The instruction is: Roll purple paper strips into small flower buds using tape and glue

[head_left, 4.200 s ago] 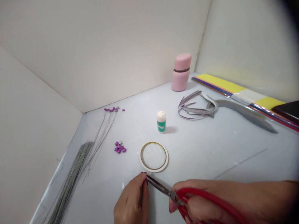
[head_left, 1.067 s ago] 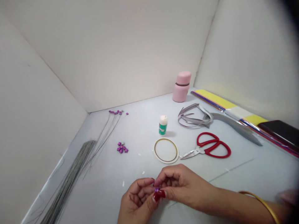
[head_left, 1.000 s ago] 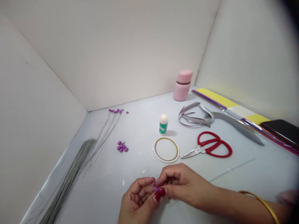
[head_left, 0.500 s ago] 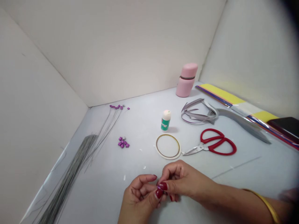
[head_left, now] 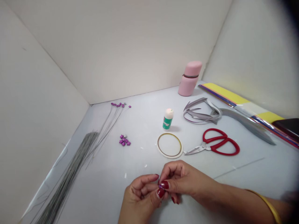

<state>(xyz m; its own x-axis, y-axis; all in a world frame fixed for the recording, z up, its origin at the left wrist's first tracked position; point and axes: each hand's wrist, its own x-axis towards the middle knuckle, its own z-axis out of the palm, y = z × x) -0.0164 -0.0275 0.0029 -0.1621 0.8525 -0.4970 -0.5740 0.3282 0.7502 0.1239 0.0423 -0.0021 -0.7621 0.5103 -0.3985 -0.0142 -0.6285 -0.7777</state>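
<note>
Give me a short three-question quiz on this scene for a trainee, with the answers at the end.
1. True or false: the red-handled scissors lie apart from the left hand and the right hand.
2. Which is nearest the scissors' tips? A: the tape ring; B: the pink flask; C: the purple flowers.
3. Which arm wears the gold bangle?

Key: 1 true; 2 A; 3 the right arm.
</note>
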